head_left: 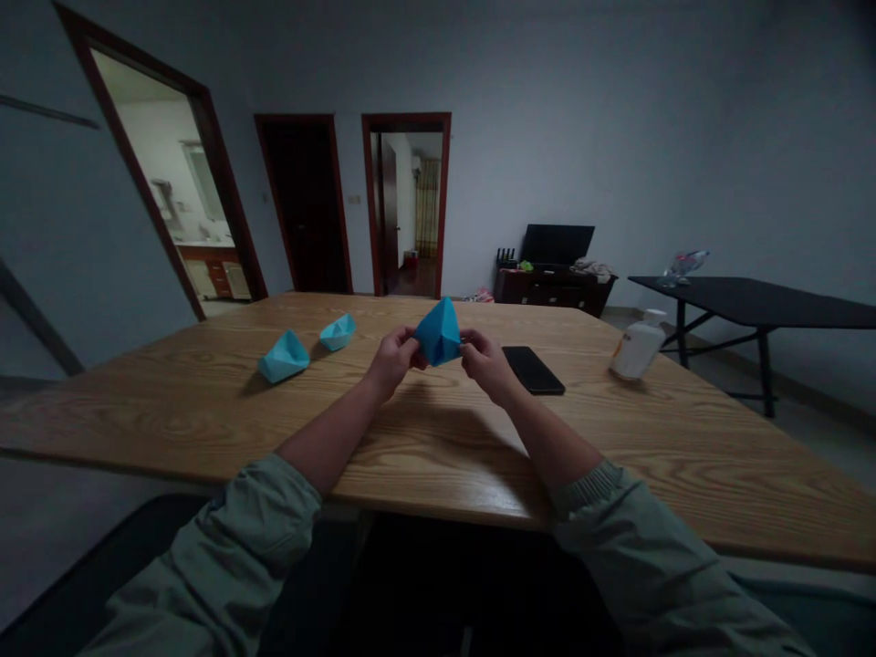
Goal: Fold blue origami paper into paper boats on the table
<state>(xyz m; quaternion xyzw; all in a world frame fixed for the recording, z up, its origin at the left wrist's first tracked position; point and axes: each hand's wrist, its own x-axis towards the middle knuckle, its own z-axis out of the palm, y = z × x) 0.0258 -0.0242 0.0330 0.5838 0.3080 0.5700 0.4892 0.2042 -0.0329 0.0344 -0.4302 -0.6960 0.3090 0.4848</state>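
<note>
Between my hands, a little above the table, is a folded blue paper (440, 332) with a peaked top, much like a paper boat. My left hand (398, 359) pinches its left corner, the thumb towards me. On the opposite side my right hand (484, 359) grips the right corner between thumb and fingers. Two light blue paper boats stand on the table to the left: a larger, nearer boat (284, 358) and a smaller boat (338, 332) farther back. The fingers behind the blue paper are partly hidden.
The wooden table (438, 456) spreads wide before me. A black tablet or large phone (533, 370) lies just right of my right hand. Farther right stands a white bottle (638, 347). Beyond the table are a black folding table (773, 306) and a television (557, 245).
</note>
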